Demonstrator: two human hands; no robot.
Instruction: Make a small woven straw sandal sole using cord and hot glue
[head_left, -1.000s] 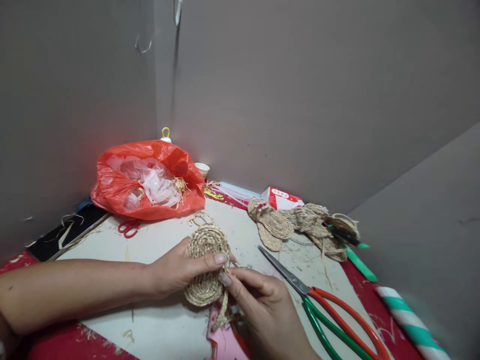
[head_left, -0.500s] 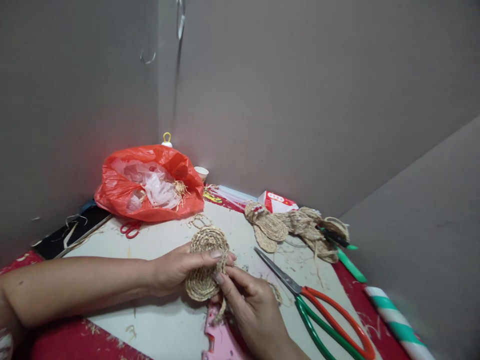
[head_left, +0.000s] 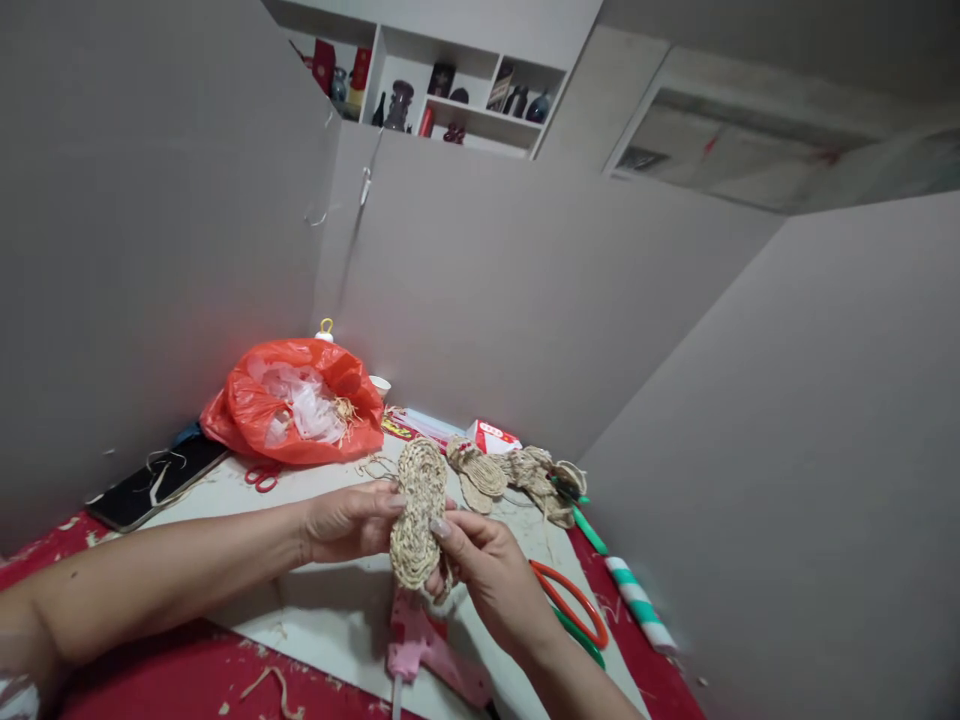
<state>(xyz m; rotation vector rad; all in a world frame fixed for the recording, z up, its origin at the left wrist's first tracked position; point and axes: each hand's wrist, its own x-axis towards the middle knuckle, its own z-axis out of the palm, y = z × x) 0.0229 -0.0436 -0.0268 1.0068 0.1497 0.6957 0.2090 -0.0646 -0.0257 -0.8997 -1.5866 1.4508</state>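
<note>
Held up between both hands is an oval sole-shaped piece of coiled braided straw, its long side upright. My left hand grips its left edge, thumb on the front and fingers mostly hidden behind. On the right edge my right hand pinches it, thumb in front, with a short braid end hanging by the fingers. Below the piece a pink hot glue gun lies on the white board. Large scissors with red and green handles lie beyond my right wrist, their blades hidden by my hand.
An orange plastic bag stands at the back left beside small red scissors and a phone. Braided straw pieces lie at the back right. A green-and-white striped roll sits near the right grey partition.
The view has tilted up, bringing shelves into sight. The straw piece has turned more upright and face-on, and both hands have shifted their hold along its edges.
</note>
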